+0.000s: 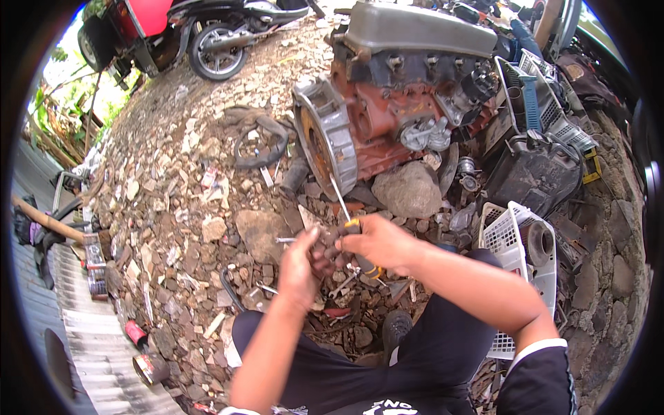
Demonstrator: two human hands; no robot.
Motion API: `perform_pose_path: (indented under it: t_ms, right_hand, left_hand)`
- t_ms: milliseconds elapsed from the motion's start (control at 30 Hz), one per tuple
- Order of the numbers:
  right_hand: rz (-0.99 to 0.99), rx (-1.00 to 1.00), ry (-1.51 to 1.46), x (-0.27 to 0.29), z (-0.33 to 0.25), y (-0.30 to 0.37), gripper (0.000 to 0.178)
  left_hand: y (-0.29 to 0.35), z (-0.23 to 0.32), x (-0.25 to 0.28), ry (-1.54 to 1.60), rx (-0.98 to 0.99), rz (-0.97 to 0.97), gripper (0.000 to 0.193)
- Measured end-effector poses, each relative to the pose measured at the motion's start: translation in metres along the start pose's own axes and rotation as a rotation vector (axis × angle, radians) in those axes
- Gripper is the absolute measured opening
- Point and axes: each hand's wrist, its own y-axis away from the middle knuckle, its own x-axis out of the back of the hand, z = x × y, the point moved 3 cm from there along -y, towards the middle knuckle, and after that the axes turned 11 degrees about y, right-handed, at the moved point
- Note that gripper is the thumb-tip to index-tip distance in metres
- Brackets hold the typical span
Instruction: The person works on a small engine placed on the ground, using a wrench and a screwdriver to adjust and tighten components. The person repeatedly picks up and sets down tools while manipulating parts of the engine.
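My right hand [373,242] is closed around the yellow-and-black handle of a screwdriver [340,198]. Its metal shaft slants up and away, with the tip by the lower edge of the engine's round housing. Close beside it on the left, my left hand [302,266] is half curled, thumb raised and darkened fingers apart near the right hand's fingers. I make out nothing held in it. Ahead stands a large engine [387,114] with reddish-brown block, grey top cover and round metal bell housing [344,138]. Wrenches [344,282] lie on the ground beneath my hands.
A big stone [408,190] sits against the engine's base. White plastic crates [503,238] with parts and a black container [536,169] are on the right. A black hose [263,149] lies on rubble left of the engine. A motorcycle [221,48] stands farther back; corrugated sheet [104,346] lies left.
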Motion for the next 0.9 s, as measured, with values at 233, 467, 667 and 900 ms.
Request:
perform_pose_path:
  t_ms: [233, 467, 667, 900]
  right_hand:
    - [0.166, 0.161, 0.635, -0.035, 0.041, -0.007, 0.028]
    - [0.274, 0.269, 0.731, -0.042, 0.065, 0.0, 0.028]
    - [0.257, 0.3, 0.792, -0.039, 0.072, -0.004, 0.028]
    - [0.257, 0.351, 0.872, -0.044, 0.064, -0.003, 0.023]
  left_hand:
    - [-0.008, -0.119, 0.051, 0.603, 0.228, 0.087, 0.038]
    - [-0.016, -0.118, 0.045, 0.677, 0.273, 0.011, 0.043]
    - [-0.031, -0.122, 0.047, 0.699, 0.26, -0.097, 0.037]
    - [-0.043, -0.119, 0.049, 0.772, 0.191, -0.151, 0.033]
